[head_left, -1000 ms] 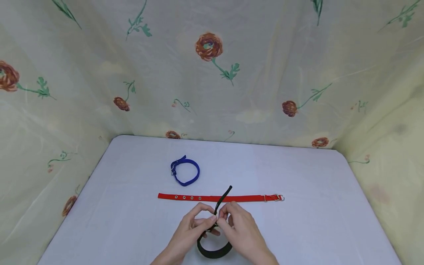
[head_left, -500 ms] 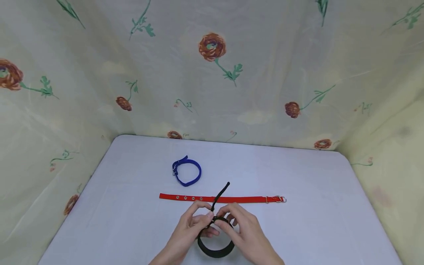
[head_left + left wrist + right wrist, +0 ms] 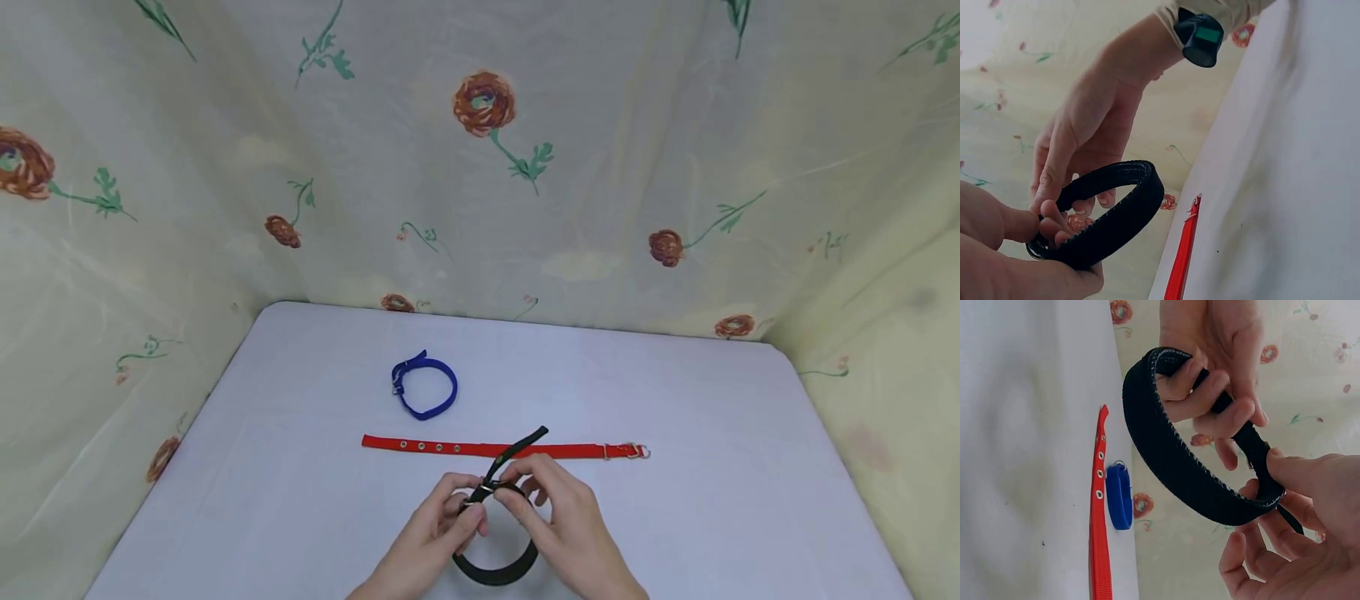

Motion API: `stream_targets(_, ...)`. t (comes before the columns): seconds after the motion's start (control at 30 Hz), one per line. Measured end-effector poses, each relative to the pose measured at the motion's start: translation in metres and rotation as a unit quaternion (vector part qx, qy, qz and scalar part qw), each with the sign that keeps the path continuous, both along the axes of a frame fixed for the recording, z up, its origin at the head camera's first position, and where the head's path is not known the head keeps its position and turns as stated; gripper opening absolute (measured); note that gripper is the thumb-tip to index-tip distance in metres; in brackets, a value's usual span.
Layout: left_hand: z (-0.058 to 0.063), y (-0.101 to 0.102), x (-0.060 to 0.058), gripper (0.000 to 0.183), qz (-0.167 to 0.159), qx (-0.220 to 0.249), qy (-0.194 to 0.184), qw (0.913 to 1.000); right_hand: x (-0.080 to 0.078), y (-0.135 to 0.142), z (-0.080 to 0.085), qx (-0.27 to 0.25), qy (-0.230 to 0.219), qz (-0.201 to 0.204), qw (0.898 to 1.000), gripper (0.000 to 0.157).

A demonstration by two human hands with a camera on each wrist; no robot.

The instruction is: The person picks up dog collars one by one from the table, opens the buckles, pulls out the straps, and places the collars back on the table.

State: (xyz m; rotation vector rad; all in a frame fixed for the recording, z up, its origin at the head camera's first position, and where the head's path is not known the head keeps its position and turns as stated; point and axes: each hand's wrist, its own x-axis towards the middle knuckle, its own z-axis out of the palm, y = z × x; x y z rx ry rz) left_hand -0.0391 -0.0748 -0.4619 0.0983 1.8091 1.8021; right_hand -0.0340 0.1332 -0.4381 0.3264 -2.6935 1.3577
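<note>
A black collar [image 3: 497, 575], bent into a round loop, is held up between both hands above the table. My left hand [image 3: 431, 533] pinches its left side close to the metal buckle. With thumb and fingers, my right hand [image 3: 562, 525] grips the band just right of the buckle. The strap's free end [image 3: 525, 443] sticks out past the buckle, up and to the right. In the right wrist view the broad black band [image 3: 1166, 450] shows stitched edges, and several left fingers reach through the loop. Fingers partly cover the buckle.
Beyond the hands a red collar [image 3: 570, 451] lies flat and straight, with eyelets at left and metal rings at right. Farther back rests a blue collar [image 3: 452, 392], buckled into a loop. Flowered cloth [image 3: 585, 167] hangs around the white table [image 3: 675, 392].
The black strap's free end has swung to the right, and more of the buckle shows. My right hand has shifted slightly right along the band. The red and blue collars stay where they lay.
</note>
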Motion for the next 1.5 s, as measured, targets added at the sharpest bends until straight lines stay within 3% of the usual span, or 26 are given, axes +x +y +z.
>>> stream_targets(0.2, 0.000, 0.003, 0.000, 0.046, 0.026, -0.010, 0.005, 0.9996, 0.001, -0.001, 0.001, -0.001, 0.005, -0.003, 1.000, 0.026)
stream_targets(0.43, -0.002, 0.004, 0.000, 0.045, 0.053, -0.066, 0.017, 0.9963, 0.001, -0.003, 0.001, -0.012, 0.025, -0.014, 1.000, 0.024)
stream_targets(0.57, -0.004, 0.003, -0.002, 0.051, 0.067, -0.082, -0.021, 0.9942, 0.003, -0.004, 0.003, -0.029, 0.021, -0.038, 0.999, 0.024)
stream_targets(0.7, -0.007, 0.002, -0.004, 0.054, 0.084, -0.069, -0.058, 0.9924, 0.003, -0.005, 0.006, -0.042, 0.012, -0.054, 0.998, 0.025)
stream_targets(1.03, -0.008, 0.000, -0.004, 0.052, 0.033, -0.057, -0.005, 0.9978, 0.002, -0.004, 0.002, -0.009, 0.007, -0.023, 1.000, 0.025)
stream_targets(1.27, -0.001, 0.001, -0.003, 0.046, 0.017, -0.083, 0.037, 0.9957, 0.004, -0.006, 0.002, 0.017, -0.024, -0.017, 0.999, 0.028)
stream_targets(1.4, 0.001, 0.000, -0.003, 0.047, 0.012, -0.072, 0.040, 0.9965, 0.004, -0.006, 0.002, 0.017, -0.021, -0.014, 1.000, 0.028)
stream_targets(1.5, 0.002, -0.001, -0.003, 0.048, 0.023, -0.089, 0.043, 0.9948, 0.005, -0.005, 0.002, 0.015, -0.009, -0.014, 1.000, 0.027)
